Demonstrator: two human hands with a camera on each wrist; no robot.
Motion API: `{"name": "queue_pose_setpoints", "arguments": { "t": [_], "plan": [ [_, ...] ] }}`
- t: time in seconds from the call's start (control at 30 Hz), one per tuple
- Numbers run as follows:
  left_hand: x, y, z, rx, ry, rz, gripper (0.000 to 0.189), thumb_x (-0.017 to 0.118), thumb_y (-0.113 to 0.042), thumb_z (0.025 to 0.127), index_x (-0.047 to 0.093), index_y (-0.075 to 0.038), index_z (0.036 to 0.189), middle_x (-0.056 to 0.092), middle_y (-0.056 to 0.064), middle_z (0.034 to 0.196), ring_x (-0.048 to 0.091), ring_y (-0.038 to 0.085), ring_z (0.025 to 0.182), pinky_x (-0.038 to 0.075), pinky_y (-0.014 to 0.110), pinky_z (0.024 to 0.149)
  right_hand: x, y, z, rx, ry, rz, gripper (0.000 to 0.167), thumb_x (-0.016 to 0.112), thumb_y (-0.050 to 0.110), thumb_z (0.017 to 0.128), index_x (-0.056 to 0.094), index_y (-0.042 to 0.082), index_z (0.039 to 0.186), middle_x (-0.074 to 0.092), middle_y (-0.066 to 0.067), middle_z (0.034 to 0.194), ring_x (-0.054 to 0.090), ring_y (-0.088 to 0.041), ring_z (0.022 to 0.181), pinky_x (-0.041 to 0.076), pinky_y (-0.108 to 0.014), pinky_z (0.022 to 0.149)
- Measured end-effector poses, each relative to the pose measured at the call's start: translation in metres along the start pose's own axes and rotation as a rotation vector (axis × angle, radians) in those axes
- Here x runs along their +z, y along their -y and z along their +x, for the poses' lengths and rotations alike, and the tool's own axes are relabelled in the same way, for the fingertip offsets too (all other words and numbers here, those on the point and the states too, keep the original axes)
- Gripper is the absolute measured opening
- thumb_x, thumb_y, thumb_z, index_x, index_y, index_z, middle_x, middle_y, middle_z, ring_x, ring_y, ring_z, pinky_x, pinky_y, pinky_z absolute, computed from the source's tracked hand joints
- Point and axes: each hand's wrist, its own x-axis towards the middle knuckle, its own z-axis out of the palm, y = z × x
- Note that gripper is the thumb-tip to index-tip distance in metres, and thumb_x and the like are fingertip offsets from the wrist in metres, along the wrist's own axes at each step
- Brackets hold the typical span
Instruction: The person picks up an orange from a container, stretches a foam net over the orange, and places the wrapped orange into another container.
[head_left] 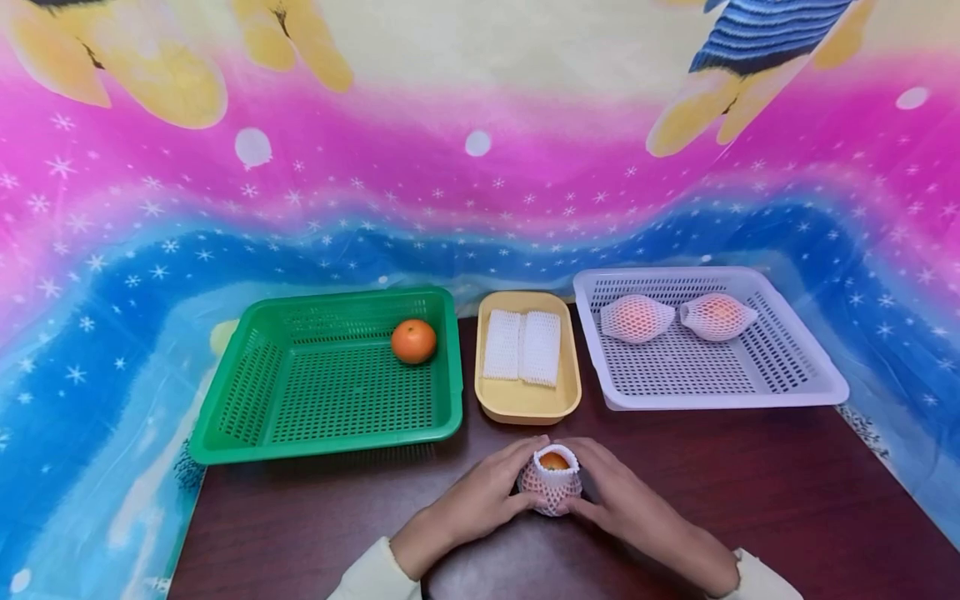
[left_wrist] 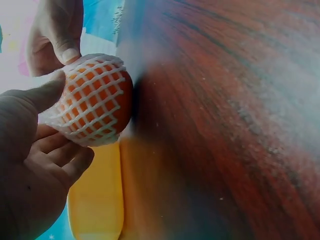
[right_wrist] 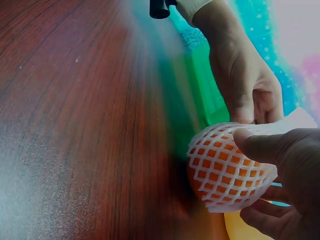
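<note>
An orange (left_wrist: 102, 97) in a white foam net sleeve (right_wrist: 227, 162) stands at the front of the table, between both hands. The net stretches round its sides, and its gathered mouth points up, showing a little orange peel inside. My left hand (head_left: 487, 492) grips it from the left, thumb at the near side and fingers round the far side. From the right, my right hand (head_left: 626, 496) holds it the same way, its thumb pressed on the net. In the left wrist view the fruit's bare underside shows below the net's edge, close to the tabletop.
A green basket (head_left: 322, 446) with one bare orange (head_left: 413, 342) stands at the left. Behind the hands, a yellow tray (head_left: 528, 408) holds flat white foam nets (head_left: 521, 348). A pale lilac basket (head_left: 727, 400) at the right holds two netted fruits (head_left: 637, 319). A patterned cloth hangs behind.
</note>
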Motion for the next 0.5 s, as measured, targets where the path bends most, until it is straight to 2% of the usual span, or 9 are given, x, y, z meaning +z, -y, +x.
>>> {"name": "queue_pose_setpoints", "arguments": {
  "t": [0.3, 0.5],
  "plan": [
    [0.0066, 0.0045, -0.0006, 0.024, -0.002, 0.059, 0.077, 0.075, -0.030, 0.094, 0.038, -0.006, 0.157, 0.046, 0.009, 0.159, 0.048, 0.020, 0.144, 0.044, 0.035, 0.118, 0.0059, -0.0032, -0.0028, -0.035, -0.022, -0.045, 0.079, 0.092, 0.021, 0.073, 0.054, 0.010, 0.141, 0.060, 0.001, 0.135, 0.060, -0.015, 0.123, 0.053, -0.027, 0.104],
    [0.0101, 0.0073, -0.0006, 0.005, 0.015, 0.049, 0.082, 0.077, -0.030, 0.092, 0.036, -0.005, 0.157, 0.044, 0.010, 0.160, 0.047, 0.019, 0.145, 0.042, 0.034, 0.119, 0.0083, -0.0045, -0.0039, -0.025, -0.012, -0.036, 0.082, 0.092, 0.028, 0.073, 0.053, 0.007, 0.143, 0.059, -0.001, 0.137, 0.059, -0.017, 0.125, 0.054, -0.032, 0.104]
  ]
}}
